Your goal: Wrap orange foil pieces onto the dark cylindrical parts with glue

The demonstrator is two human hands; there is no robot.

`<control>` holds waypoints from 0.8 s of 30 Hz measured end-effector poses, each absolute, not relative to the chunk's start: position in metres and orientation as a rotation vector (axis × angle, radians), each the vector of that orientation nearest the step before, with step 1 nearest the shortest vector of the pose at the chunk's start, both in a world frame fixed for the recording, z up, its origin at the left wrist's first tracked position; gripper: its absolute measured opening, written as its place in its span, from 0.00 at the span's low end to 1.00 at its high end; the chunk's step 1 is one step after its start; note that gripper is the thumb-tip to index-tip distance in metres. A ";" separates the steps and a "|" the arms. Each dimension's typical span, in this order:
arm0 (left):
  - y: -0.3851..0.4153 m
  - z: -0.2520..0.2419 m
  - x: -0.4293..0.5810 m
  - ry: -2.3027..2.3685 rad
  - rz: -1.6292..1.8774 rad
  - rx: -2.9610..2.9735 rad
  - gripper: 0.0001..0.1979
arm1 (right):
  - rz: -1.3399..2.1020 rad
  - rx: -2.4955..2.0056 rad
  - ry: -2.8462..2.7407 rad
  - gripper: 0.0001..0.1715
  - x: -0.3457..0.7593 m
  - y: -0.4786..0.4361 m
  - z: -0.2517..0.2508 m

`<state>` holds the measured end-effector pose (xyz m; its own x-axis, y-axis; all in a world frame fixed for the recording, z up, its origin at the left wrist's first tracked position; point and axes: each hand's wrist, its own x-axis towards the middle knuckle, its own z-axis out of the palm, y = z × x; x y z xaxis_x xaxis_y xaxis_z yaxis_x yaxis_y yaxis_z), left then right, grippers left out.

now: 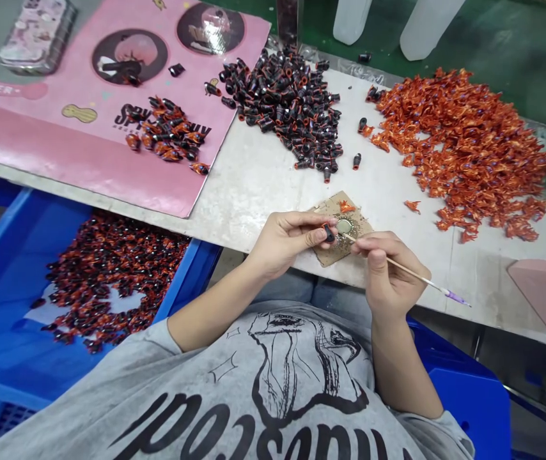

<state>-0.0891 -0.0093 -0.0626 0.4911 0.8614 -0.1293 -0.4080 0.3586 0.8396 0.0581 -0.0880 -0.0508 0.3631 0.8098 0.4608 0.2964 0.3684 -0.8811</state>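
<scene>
Behind black cap (329, 232), pink mat (85, 166) reads "SPY".

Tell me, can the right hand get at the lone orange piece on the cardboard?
Probably yes: the orange piece lies uncovered just past the right hand, nothing between them, though its fingers hold a thin stick.

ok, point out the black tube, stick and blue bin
black tube (329, 233), head view, its exposed end
stick (426, 281), head view, mid-shaft
blue bin (9, 249), head view, bare left wall
</scene>
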 end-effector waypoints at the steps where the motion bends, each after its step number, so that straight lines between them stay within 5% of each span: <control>1: -0.009 -0.063 -0.089 0.642 0.893 0.849 0.14 | 0.456 -1.195 -1.234 0.09 0.057 -0.088 -0.050; 16: -0.008 -0.062 -0.091 0.647 0.860 0.860 0.13 | 0.570 -1.191 -1.429 0.12 0.061 -0.082 -0.035; 24: -0.007 -0.065 -0.095 0.618 0.783 0.913 0.14 | 0.865 -1.242 -1.448 0.22 0.075 -0.064 -0.013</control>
<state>-0.0946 -0.0073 -0.0651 0.5737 0.8070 -0.1399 -0.3233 0.3801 0.8666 0.0752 -0.0637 -0.0127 0.0274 0.9725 0.2315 0.2573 0.2169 -0.9417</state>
